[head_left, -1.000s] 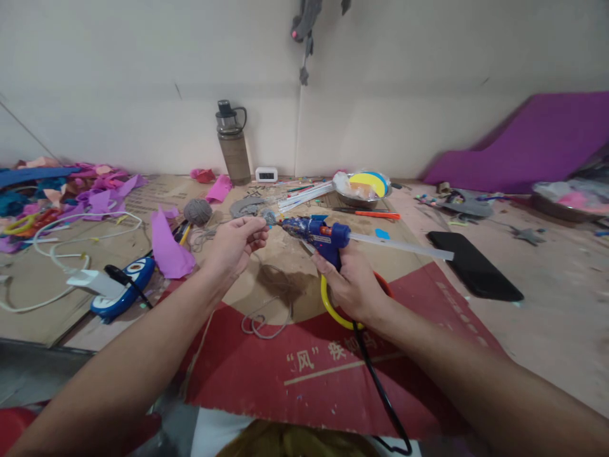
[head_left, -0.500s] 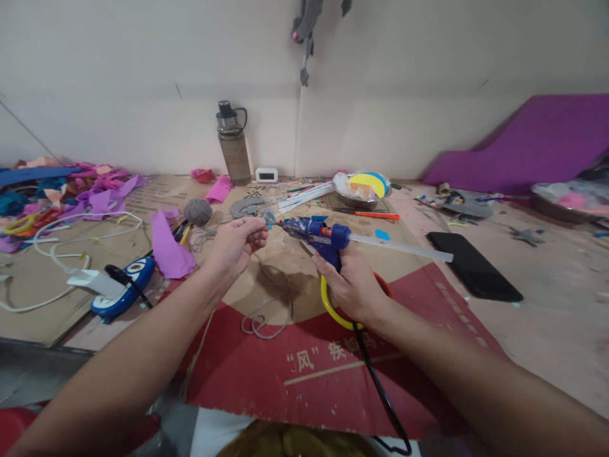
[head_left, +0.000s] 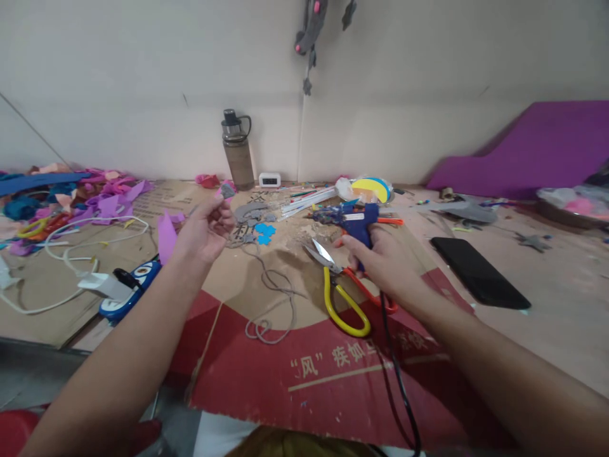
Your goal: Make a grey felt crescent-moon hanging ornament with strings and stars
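Note:
My left hand [head_left: 209, 228] is raised above the cardboard, pinching a small grey felt piece [head_left: 228, 190] between thumb and fingertips. In my right hand [head_left: 380, 260] is a blue hot glue gun [head_left: 356, 222], its nozzle pointing left. Under that hand lie scissors [head_left: 346, 309] with one yellow and one red handle, blades slightly apart. Blue cut-out shapes [head_left: 264, 233] rest on the cardboard between the hands. A loose grey cord [head_left: 276, 285] curls below them. Beyond sits a grey curved felt piece [head_left: 252, 212].
A red and brown cardboard sheet [head_left: 247, 393] covers the work area. A bottle [head_left: 238, 155] and a small white clock [head_left: 269, 180] stand by the wall. On the right lies a black phone [head_left: 479, 271]; on the left, a blue power strip [head_left: 128, 295] and felt scraps [head_left: 102, 200].
My left hand has moved left and up with the grey piece, away from the nozzle. The glue gun has shifted right, uncovering the scissors and blue shapes.

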### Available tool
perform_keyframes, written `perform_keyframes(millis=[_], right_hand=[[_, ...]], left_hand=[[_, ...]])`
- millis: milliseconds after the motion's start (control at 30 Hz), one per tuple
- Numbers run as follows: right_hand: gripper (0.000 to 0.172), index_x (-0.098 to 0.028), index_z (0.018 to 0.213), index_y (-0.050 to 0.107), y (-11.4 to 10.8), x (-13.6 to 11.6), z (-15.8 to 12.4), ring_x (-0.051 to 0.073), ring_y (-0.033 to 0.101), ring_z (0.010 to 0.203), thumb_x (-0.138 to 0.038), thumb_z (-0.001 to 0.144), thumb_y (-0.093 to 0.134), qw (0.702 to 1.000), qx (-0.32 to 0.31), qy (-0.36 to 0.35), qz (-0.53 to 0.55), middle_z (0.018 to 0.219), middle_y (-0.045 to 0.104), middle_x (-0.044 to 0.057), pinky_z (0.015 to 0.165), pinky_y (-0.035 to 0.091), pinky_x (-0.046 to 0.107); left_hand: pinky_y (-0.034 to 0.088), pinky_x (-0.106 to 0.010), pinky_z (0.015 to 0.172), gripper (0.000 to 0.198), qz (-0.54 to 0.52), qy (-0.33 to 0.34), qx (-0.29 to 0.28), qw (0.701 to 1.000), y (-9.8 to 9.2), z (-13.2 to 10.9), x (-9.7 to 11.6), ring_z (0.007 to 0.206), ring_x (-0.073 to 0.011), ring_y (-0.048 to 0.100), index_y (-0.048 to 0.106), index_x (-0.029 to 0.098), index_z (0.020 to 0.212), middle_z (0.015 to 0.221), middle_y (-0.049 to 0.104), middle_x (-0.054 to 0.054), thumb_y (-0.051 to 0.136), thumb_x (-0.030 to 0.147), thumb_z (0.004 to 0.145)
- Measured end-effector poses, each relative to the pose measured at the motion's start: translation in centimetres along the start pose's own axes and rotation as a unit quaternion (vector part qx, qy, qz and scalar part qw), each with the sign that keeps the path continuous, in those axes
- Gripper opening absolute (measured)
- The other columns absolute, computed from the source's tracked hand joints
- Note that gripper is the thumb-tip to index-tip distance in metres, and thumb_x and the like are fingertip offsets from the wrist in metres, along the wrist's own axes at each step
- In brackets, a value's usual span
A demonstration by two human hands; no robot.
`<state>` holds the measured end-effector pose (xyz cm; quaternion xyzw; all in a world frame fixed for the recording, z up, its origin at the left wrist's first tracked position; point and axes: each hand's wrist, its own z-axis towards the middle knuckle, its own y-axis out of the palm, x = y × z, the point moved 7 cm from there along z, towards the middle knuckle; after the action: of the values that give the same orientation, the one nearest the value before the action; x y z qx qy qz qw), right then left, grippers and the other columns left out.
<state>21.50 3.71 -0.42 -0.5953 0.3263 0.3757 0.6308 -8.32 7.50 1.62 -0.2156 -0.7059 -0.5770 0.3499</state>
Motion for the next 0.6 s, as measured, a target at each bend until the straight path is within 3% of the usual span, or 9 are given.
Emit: perform_keyframes(millis=[67, 200, 233, 300, 367, 433, 533, 600], right_hand=[[0.019, -0.020, 0.084, 0.054, -1.1, 2.2, 1.6, 0.012, 0.051, 0.041, -0.038, 0.087, 0.053, 0.996, -0.028, 0.076, -0.022, 0.052, 0.055, -0.001, 0.043, 0.043, 0.024], [0.018, -0.019, 0.077, 0.052, -3.0, 7.1, 4.5, 0.013, 0.055, 0.046, -0.034, 0.087, 0.051, 0.980, -0.098, 0.154, -0.076, 0.056, 0.056, 0.000, 0.045, 0.046, 0.026], [0.022, -0.019, 0.074, 0.053, -3.6, 7.8, 4.9, 0.014, 0.056, 0.047, -0.035, 0.088, 0.049, 0.972, -0.111, 0.156, -0.138, 0.057, 0.057, 0.002, 0.047, 0.046, 0.027], [0.034, -0.019, 0.061, 0.052, -5.0, 7.8, 5.4, 0.019, 0.059, 0.053, -0.041, 0.087, 0.053, 0.926, -0.109, 0.120, -0.341, 0.054, 0.057, 0.006, 0.054, 0.045, 0.032], [0.035, -0.021, 0.056, 0.053, -6.1, 5.0, 5.5, 0.025, 0.062, 0.065, -0.043, 0.083, 0.059, 0.881, -0.019, 0.026, -0.473, 0.061, 0.060, 0.012, 0.062, 0.042, 0.037], [0.025, -0.023, 0.063, 0.059, -5.4, 1.0, 4.9, 0.025, 0.061, 0.068, -0.038, 0.083, 0.060, 0.882, 0.030, -0.072, -0.465, 0.069, 0.064, 0.015, 0.063, 0.039, 0.039], [0.023, -0.024, 0.072, 0.064, -0.7, -4.1, 4.6, 0.020, 0.060, 0.065, -0.035, 0.088, 0.051, 0.921, -0.056, -0.176, -0.344, 0.072, 0.067, 0.008, 0.062, 0.040, 0.034], [0.025, -0.022, 0.075, 0.066, 3.2, -6.8, 5.4, 0.018, 0.060, 0.067, -0.031, 0.089, 0.047, 0.918, -0.090, -0.242, -0.300, 0.074, 0.068, 0.005, 0.062, 0.041, 0.031]], left_hand=[[0.037, -0.011, 0.038, 0.013, 0.013, 0.007, 0.015, 1.000, -1.0, 0.6, 0.8, 0.045, -0.0035, 0.047, 0.054, 0.013, 0.064, 0.056, 0.055, 0.000, 0.057, 0.005, 0.075], [0.036, -0.012, 0.037, 0.010, 0.034, -0.019, 0.028, 0.999, -2.8, 1.6, 0.8, 0.044, -0.0041, 0.047, 0.056, 0.013, 0.067, 0.056, 0.054, 0.000, 0.059, 0.005, 0.073], [0.036, -0.012, 0.037, 0.011, 0.031, -0.013, 0.031, 0.999, -3.1, 1.8, 1.0, 0.043, -0.0039, 0.046, 0.056, 0.013, 0.066, 0.055, 0.054, 0.001, 0.059, 0.006, 0.073], [0.035, -0.012, 0.037, 0.012, 0.021, 0.007, 0.039, 0.999, -3.8, 2.2, 1.3, 0.042, -0.0036, 0.045, 0.054, 0.014, 0.065, 0.054, 0.053, 0.002, 0.060, 0.007, 0.073], [0.034, -0.012, 0.037, 0.014, 0.016, 0.023, 0.054, 0.998, -4.4, 2.6, 1.5, 0.042, -0.0030, 0.044, 0.053, 0.014, 0.063, 0.053, 0.052, 0.002, 0.061, 0.008, 0.073], [0.032, -0.012, 0.037, 0.015, 0.018, 0.027, 0.066, 0.997, -4.9, 2.7, 1.5, 0.041, -0.0025, 0.043, 0.053, 0.014, 0.062, 0.052, 0.051, 0.003, 0.063, 0.009, 0.072], [0.031, -0.013, 0.037, 0.014, 0.025, 0.042, 0.067, 0.997, -5.1, 2.6, 1.4, 0.041, -0.0021, 0.041, 0.053, 0.014, 0.063, 0.052, 0.051, 0.004, 0.065, 0.010, 0.069], [0.032, -0.014, 0.038, 0.014, 0.038, 0.060, 0.063, 0.995, -5.1, 2.4, 1.5, 0.041, -0.0025, 0.041, 0.054, 0.014, 0.063, 0.053, 0.051, 0.004, 0.066, 0.010, 0.066]])
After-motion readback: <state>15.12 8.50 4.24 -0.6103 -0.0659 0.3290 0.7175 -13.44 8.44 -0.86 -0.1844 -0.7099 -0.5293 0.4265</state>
